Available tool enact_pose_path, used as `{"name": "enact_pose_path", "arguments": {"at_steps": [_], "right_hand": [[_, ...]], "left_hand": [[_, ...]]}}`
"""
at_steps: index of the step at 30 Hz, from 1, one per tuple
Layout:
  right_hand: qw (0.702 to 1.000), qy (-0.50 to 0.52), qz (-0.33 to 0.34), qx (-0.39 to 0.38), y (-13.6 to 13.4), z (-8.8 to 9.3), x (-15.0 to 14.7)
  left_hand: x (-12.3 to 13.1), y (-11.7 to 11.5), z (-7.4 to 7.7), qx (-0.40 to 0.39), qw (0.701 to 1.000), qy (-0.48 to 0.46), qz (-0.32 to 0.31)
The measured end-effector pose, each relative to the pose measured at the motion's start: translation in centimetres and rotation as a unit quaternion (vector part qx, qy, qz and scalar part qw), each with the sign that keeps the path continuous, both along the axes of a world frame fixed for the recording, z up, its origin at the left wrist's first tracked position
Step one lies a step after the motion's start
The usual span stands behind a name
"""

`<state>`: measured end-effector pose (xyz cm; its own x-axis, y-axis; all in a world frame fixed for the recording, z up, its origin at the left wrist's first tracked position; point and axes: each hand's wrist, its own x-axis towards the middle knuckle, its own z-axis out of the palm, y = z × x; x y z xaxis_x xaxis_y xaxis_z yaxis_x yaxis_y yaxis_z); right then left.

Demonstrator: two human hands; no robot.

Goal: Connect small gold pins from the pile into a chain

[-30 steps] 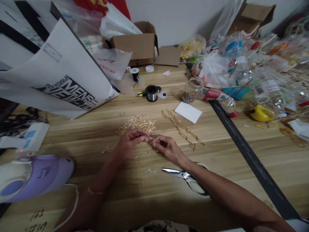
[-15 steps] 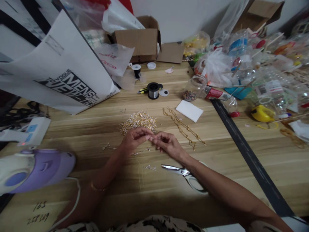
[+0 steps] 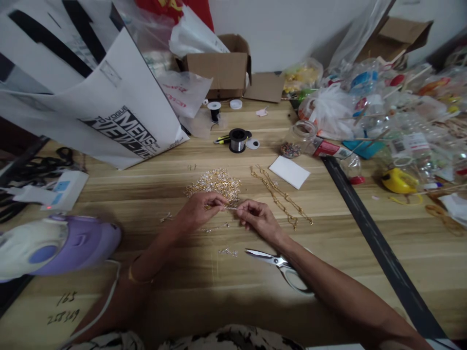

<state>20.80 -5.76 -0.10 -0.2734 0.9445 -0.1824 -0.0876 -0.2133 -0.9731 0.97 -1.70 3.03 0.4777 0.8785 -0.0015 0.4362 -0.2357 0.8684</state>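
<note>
Dimly, a silvery strand (image 3: 231, 208), blurred, ends hidden, left hand (image 3: 200, 209) pinching one, right hand (image 3: 261, 220) the other.

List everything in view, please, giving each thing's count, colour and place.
Strand: one, silver, centre, held at both ends
Pile of pieces: one, gold and silver, beyond the strand
Long chains: two, gold, right of the pile
Short chain bits: several, silver, nearer than the strand
Scissors: one, silver and white, by the right forearm
Card: one, white, right of centre
Spools: two, black and white, far middle
Jar: one, clear, beyond the card
Bottles: many, mostly clear, far right
Shopping bag: one, white and black, left
Boxes: two, brown, at the back
Power strip: one, white, left
Appliance: one, purple and white, near left
Table: one, brown, below
Left hand: one, strand's left end
Right hand: one, strand's right end
</note>
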Motion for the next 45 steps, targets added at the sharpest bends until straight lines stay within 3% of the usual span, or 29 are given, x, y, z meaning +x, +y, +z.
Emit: {"name": "enact_pose_path", "arguments": {"at_steps": [12, 18, 21, 27, 31, 45], "right_hand": [[0.999, 0.004, 0.039, 0.026, -0.2, -0.1, 0.0], [0.997, -0.015, 0.068, 0.044, -0.6, 0.1, -0.1], [0.995, -0.030, 0.075, 0.066, -0.7, -0.1, -0.1], [0.985, -0.072, 0.076, 0.139, -0.8, -0.5, -0.2], [0.973, -0.114, 0.075, 0.185, -0.9, -0.6, -0.3], [0.944, -0.197, 0.045, 0.261, -1.0, -0.2, -0.3]], "left_hand": [[-0.8, -1.4, -0.3, -0.102, 0.995, -0.012, -0.021], [-0.7, -1.8, 0.2, -0.089, 0.995, 0.023, -0.047], [-0.5, -1.8, 0.1, -0.083, 0.996, -0.012, -0.020], [0.5, -2.3, -1.4, -0.196, 0.972, -0.125, -0.042], [1.0, -2.5, -2.1, -0.191, 0.972, -0.139, -0.019], [1.0, -2.5, -1.9, -0.084, 0.996, -0.028, 0.023]]}}
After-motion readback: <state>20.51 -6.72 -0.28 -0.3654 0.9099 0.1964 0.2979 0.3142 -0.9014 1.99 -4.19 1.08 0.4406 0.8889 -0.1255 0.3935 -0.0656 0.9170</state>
